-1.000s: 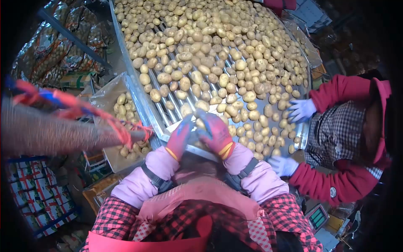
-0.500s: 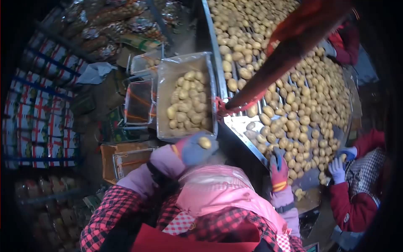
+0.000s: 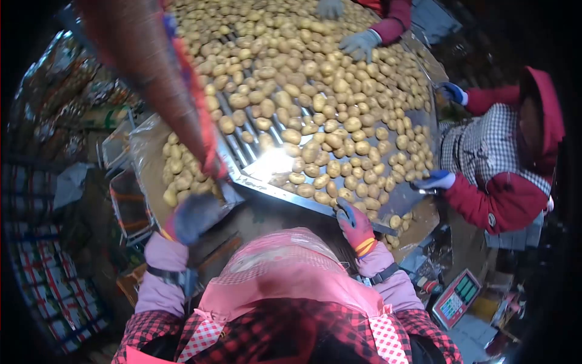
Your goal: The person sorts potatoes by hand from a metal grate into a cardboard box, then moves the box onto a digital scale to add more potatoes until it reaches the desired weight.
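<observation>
Moved: our left hand [image 3: 197,217], its potato out of sight
Right hand [image 3: 353,224]: four o'clock, at metal rim [image 3: 291,195]
Grips: we cannot tell
Potatoes [image 3: 353,124]: twelve o'clock; probably firm, bruisable; best cupped mid-body

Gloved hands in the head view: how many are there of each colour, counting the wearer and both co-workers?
Pink and blue: 2, the wearer's left hand and right hand
Blue with pale cuffs: 2, right-side co-worker's hands
Grey: 2, far co-worker's hands
Total: 6
</observation>
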`<state>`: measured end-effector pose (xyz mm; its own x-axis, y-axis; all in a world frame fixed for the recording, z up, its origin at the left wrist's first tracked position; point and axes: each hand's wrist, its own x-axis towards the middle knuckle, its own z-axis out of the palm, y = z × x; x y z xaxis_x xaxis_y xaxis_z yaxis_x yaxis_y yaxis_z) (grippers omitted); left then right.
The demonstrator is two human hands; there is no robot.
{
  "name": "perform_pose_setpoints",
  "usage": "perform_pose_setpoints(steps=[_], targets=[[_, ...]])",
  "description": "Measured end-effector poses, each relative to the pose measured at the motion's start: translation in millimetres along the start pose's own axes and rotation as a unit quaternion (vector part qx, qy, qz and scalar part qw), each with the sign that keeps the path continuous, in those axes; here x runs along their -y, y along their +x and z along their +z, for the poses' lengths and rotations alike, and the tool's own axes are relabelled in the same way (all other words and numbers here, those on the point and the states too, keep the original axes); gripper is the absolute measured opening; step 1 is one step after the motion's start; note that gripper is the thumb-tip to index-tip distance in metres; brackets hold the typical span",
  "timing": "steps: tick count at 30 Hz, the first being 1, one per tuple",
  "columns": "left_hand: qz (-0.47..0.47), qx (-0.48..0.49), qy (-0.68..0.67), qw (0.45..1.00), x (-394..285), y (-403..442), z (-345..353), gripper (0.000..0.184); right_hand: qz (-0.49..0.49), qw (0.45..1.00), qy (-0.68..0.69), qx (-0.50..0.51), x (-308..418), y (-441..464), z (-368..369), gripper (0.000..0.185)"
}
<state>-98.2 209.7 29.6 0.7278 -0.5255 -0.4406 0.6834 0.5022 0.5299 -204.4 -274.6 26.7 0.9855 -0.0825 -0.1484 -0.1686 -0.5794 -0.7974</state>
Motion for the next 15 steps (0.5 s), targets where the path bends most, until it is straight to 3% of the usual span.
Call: perform_pose_setpoints(steps=[2,4,7,8,10,12,13,15], targets=[[-0.135,0.022,0.033,0.990,32,19,50,0.061,0.058,0.998,0.009,-0.018,-8,-15,-10,0.047],[-0.157,0.072,0.126,0.977,44,46,93,0.061,0.037,0.999,-0.012,-0.036,-32,-24,-15,0.049],[-0.040,0.173,0.252,0.951,51,104,122,0.056,0.040,0.997,-0.034,-0.063,-33,-25,-24,0.049],[0.009,0.125,0.319,0.940,53,119,147,0.053,0.043,0.995,-0.044,-0.077,-39,-23,-26,0.049],[0.144,0.177,0.524,0.820,61,164,170,0.046,0.046,0.991,-0.069,-0.102,-48,-14,-33,0.048],[0.329,0.236,0.682,0.609,79,205,201,0.048,-0.022,0.990,-0.069,-0.125,-37,4,-34,0.047],[0.375,0.256,0.727,0.516,89,223,219,0.049,-0.057,0.986,-0.072,-0.137,-31,14,-30,0.047],[0.363,0.267,0.786,0.424,99,252,248,0.046,-0.128,0.976,-0.128,-0.124,-40,36,-2,0.055]])
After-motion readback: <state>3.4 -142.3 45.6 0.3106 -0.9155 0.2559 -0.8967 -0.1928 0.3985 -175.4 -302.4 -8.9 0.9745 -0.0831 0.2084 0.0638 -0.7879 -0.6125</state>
